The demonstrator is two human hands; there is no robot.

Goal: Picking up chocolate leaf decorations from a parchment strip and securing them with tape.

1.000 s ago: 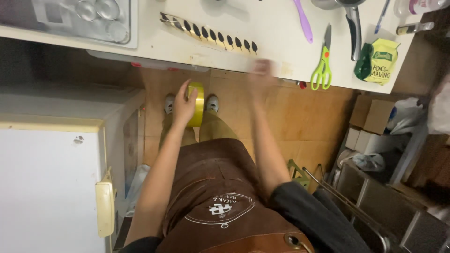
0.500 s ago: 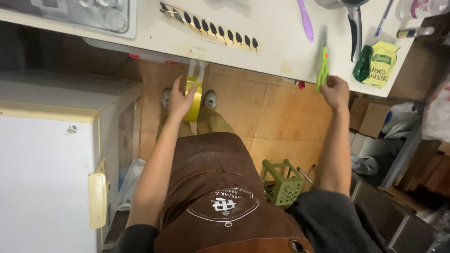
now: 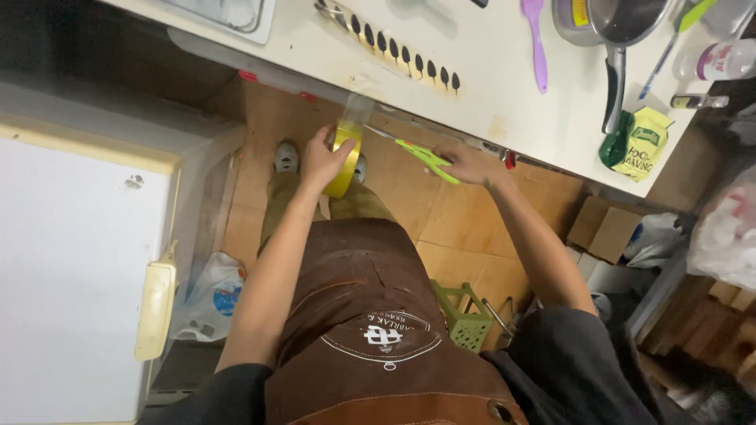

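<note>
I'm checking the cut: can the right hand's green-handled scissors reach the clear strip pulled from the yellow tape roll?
Probably yes. The right hand points the green-handled scissors at the clear strip above the yellow tape roll, held by the left hand; nothing lies between.

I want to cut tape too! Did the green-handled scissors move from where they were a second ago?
Yes. The green-handled scissors left the white countertop and now sit in the right hand, blades pointing at the yellow tape roll in the left hand.

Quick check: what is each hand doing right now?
Left hand: closed around the yellow tape roll.
Right hand: closed on the green scissors, blades toward the pulled-out tape.
</note>
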